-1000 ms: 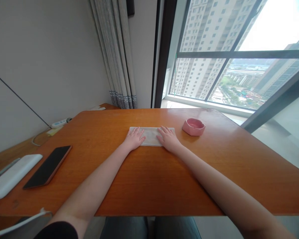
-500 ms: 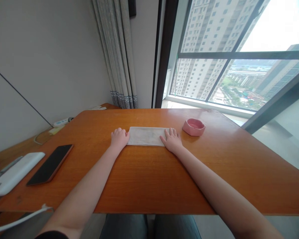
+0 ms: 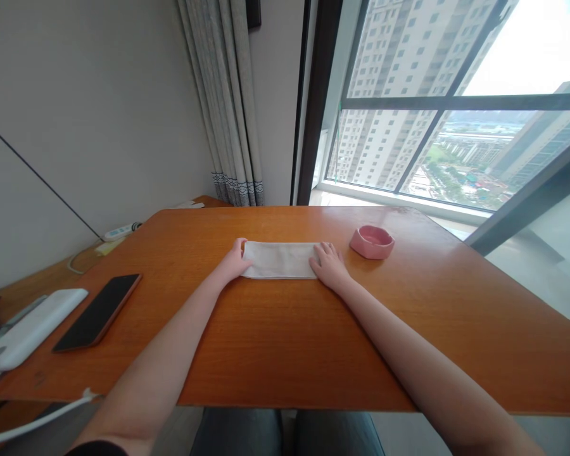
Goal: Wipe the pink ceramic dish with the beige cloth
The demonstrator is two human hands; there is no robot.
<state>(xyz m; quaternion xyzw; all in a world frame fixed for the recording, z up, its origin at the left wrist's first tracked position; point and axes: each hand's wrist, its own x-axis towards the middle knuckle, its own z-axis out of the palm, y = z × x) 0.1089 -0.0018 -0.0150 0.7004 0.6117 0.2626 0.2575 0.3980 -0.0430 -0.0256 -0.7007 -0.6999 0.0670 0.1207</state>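
A white folded cloth (image 3: 280, 260) lies as a long flat strip across the wooden table (image 3: 294, 342). My left hand (image 3: 232, 261) is at its left end, thumb over the top and fingers curled around the short edge; the fingertips are partly hidden. At the opposite end, my right hand (image 3: 331, 266) rests flat with fingers stretched out, pressing on the cloth's right end. Just beyond that hand stands a pink hexagonal bowl (image 3: 372, 243), apart from it.
On the left side of the table lie a dark tablet or phone (image 3: 99, 311) and a white rounded device (image 3: 33, 329). A power strip (image 3: 121, 232) sits by the wall. A white cable (image 3: 42, 418) hangs at the front left edge. Curtain (image 3: 232, 114) and window stand behind.
My left hand has turned, its thumb now over the cloth's left end and its fingers around the edge. My right hand stays flat in nearly the same spot.
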